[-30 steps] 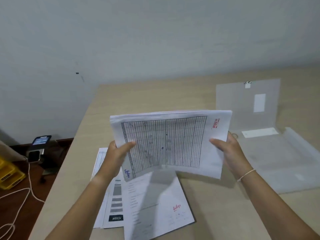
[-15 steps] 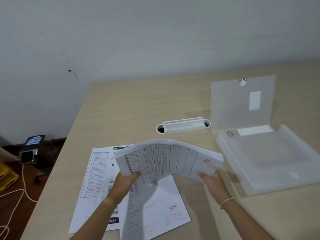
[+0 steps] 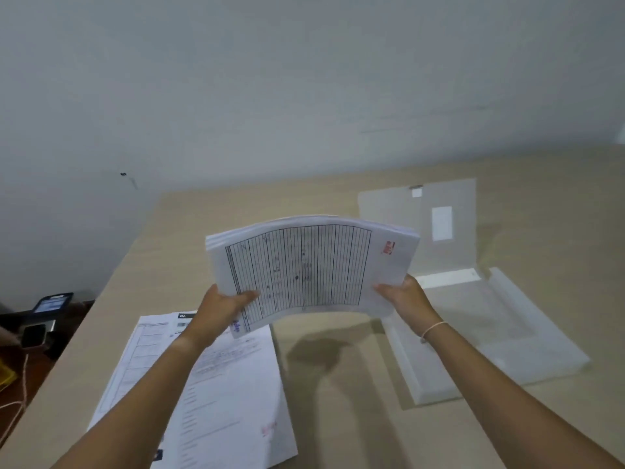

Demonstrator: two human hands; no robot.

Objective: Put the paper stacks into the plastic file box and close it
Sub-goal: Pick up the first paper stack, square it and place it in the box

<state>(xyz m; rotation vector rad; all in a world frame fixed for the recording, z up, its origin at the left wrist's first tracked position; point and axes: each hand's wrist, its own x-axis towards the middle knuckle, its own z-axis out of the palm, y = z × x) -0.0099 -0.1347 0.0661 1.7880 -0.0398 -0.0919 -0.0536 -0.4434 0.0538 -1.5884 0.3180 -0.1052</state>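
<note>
I hold a thick paper stack (image 3: 311, 265) with a printed grid and a red stamp, raised and bowed above the table. My left hand (image 3: 216, 311) grips its lower left corner and my right hand (image 3: 404, 297) grips its lower right edge. The translucent plastic file box (image 3: 527, 340) lies open on the table to the right, its lid (image 3: 463, 238) folded back flat toward the wall. The stack hangs left of the box and covers part of the lid's left side. More printed sheets (image 3: 216, 394) lie flat on the table below my left arm.
The light wooden table (image 3: 338, 384) meets a pale wall at the back. Off the table's left edge, lower down, sit a phone on a stand (image 3: 50, 304), a cord (image 3: 13, 407) and something yellow (image 3: 5, 377).
The stack was up, dropped toward the table half a second ago, and is now lifted again, hiding the white holder behind it. Both hands kept their grip.
</note>
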